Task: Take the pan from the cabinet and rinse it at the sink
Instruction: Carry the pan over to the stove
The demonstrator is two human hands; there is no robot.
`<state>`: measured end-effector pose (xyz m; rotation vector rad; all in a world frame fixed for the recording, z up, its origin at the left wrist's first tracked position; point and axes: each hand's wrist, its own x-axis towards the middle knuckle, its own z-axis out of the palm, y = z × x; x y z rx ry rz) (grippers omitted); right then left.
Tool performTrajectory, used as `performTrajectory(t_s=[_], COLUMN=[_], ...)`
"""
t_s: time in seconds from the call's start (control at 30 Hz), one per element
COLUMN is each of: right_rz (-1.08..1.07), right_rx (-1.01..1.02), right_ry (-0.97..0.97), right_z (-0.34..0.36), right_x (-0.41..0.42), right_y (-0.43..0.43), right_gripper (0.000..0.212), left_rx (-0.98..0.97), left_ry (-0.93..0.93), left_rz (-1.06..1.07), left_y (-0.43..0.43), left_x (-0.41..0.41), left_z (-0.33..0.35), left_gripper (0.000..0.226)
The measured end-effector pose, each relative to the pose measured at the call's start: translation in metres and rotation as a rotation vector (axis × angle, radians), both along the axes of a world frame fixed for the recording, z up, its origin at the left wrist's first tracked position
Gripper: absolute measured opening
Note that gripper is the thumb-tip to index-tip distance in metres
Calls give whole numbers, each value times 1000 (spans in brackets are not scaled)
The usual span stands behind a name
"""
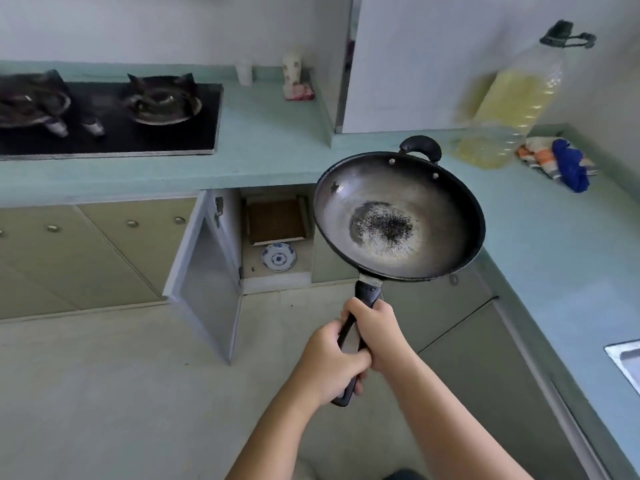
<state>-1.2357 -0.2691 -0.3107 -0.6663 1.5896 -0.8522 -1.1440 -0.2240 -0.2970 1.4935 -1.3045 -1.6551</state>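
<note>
A dark round pan (398, 216) with a worn, speckled middle hangs in the air in front of the counter corner. Its long black handle points down toward me. My left hand (329, 362) grips the lower part of the handle, and my right hand (379, 332) grips it just above. Behind the pan the corner cabinet (277, 233) stands with its door (207, 278) swung open. A steel sink (627, 358) shows only as a corner at the right edge.
A teal counter (263, 140) runs along the back and down the right side. A black gas hob (104, 116) sits at the left. A large oil bottle (512, 98) and a crumpled cloth (557, 164) rest at the right. A blue-patterned plate (278, 257) lies inside the cabinet.
</note>
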Motion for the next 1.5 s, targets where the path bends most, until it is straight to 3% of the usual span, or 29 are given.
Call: performTrajectory(t_s=[0.6, 0.97, 1.07, 1.5], right_rz=[334, 395, 413, 565], right_rx=[-20, -66, -59, -66], right_ry=[19, 34, 38, 58], right_z=[3, -1, 2, -2], right_x=[114, 123, 121, 133], right_y=[-74, -251, -303, -461], right_gripper=[19, 24, 25, 25], left_rx=[23, 11, 3, 51], left_ry=[39, 6, -6, 24], left_rz=[377, 398, 399, 498], left_y=[-44, -218, -270, -425], left_x=[89, 96, 95, 101], left_z=[-3, 1, 2, -6], left_gripper=[14, 22, 11, 5])
